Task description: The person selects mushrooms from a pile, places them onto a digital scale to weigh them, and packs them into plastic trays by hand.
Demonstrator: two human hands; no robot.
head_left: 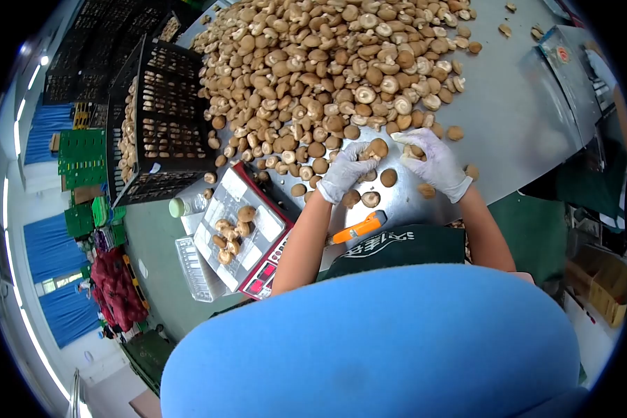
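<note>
Both hands wear thin white gloves. My left hand (343, 174) is closed around a brown-capped mushroom (377, 148) held at the fingertips. Just to the right, my right hand (435, 164) curls its fingers around another mushroom (416, 151), partly hidden by the fingers. Loose mushrooms lie on the metal table below the hands, among them a dark cap (389, 177) and one with its pale underside up (370, 200). Beyond the hands spreads a large heap of mushrooms (327, 63). An orange-handled tool (359, 228) rests near my left forearm.
Left of my arm stands a scale (258, 240) with several mushrooms on its plate. A black crate (174, 111) holding mushrooms stands at the heap's left. A lidded jar (186, 206) and clear plastic trays (194, 268) sit beside the scale. A metal box (570, 70) is at the right.
</note>
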